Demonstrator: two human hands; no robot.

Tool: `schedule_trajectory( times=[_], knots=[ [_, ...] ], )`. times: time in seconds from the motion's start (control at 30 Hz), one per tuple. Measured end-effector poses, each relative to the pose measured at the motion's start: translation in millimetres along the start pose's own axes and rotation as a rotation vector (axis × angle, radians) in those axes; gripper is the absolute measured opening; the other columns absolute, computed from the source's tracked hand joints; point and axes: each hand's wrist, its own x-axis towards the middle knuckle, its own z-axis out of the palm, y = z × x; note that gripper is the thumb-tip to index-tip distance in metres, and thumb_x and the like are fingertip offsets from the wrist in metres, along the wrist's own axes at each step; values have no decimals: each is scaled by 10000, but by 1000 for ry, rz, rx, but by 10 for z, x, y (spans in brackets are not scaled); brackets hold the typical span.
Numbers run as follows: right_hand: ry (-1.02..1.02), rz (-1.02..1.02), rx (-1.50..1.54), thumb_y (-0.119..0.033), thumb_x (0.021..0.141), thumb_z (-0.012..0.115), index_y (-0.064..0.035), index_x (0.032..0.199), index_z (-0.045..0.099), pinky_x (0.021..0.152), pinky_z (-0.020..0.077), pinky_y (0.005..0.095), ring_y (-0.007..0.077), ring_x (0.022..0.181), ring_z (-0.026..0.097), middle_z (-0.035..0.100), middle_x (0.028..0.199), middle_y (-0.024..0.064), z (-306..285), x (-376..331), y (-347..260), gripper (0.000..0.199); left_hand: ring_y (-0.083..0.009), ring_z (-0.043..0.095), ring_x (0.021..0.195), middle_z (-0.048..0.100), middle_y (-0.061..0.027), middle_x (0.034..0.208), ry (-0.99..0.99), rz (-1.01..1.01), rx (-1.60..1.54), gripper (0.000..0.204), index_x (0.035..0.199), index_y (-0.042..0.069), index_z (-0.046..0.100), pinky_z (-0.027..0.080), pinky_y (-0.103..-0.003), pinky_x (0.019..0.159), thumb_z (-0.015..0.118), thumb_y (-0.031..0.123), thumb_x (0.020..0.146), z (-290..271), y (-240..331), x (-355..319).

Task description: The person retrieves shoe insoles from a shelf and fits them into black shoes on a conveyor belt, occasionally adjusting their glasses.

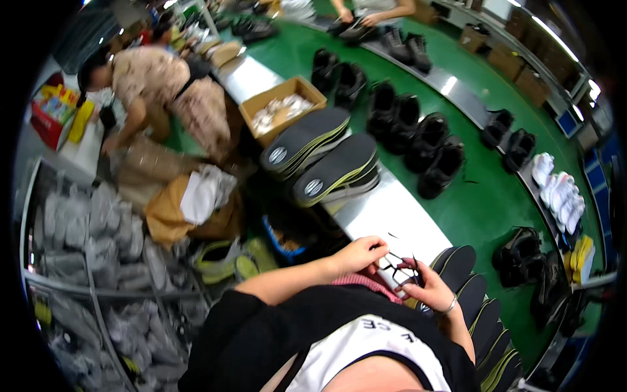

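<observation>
The white piece [394, 269], a small item crossed by black lines, is at lower centre of the frame, held up in front of the worker's torso at the near edge of the bench [408, 212]. Its exact kind cannot be determined.

Right grip [423, 286]: partly closed. The thumb lies over the lower right of the white piece, with the fingers curled along its right side. Left grip [367, 256]: fingers drawn together at the upper left edge of the white piece. Whether they pinch it or only rest against it cannot be determined.

Handling: the white piece is likely light, and thin or flexible enough to bend under finger pressure. Its pale face appears smooth and may slip. The black lines, if they are separate strips, could snag or pull loose. Recommended hold: pinch opposite edges between thumb and fingertips, and keep pressure off the black lines.

Surroundings: two stacks of insoles [307, 145] stand on the bench at upper centre, with an open box [302, 89] of white bits just beyond. Further dark insoles [471, 297] lie at lower right, beside the right forearm. Black shoes [426, 140] stand in pairs at upper right of centre.
</observation>
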Motion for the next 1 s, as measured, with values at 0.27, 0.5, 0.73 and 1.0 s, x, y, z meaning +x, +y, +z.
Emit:
schedule_trajectory(
  times=[0.27,0.5,0.73,1.0],
  knots=[
    [48,-27,58,-196,885,469,-22,1107,485,668,476,230,99,776,556,559,895,40,708,632,153,283,-134,522,771,517,-72,917,264,541,565,237,914,8,542,448,-234,621,650,122,736,-757,-337,-702],
    [-60,-87,-25,-182,868,498,-25,1112,496,683,466,227,99,839,527,519,979,42,1195,1035,88,291,-138,511,771,485,-69,894,321,548,394,159,811,16,539,444,-232,674,644,35,693,-1265,-343,-1119],
    [46,221,295,-107,804,579,-10,1018,569,648,450,197,71,723,558,606,832,31,1549,1317,140,235,-76,506,738,478,-31,934,237,349,210,163,867,13,553,438,-196,623,630,18,724,-1621,-449,-1374],
    [254,141,441,-123,792,588,-41,996,587,611,445,220,115,742,588,621,818,45,1315,1224,370,221,-96,504,867,417,-74,1150,208,281,-18,546,1219,48,372,445,-198,718,621,10,734,-1646,-449,-1326]
  ],
)
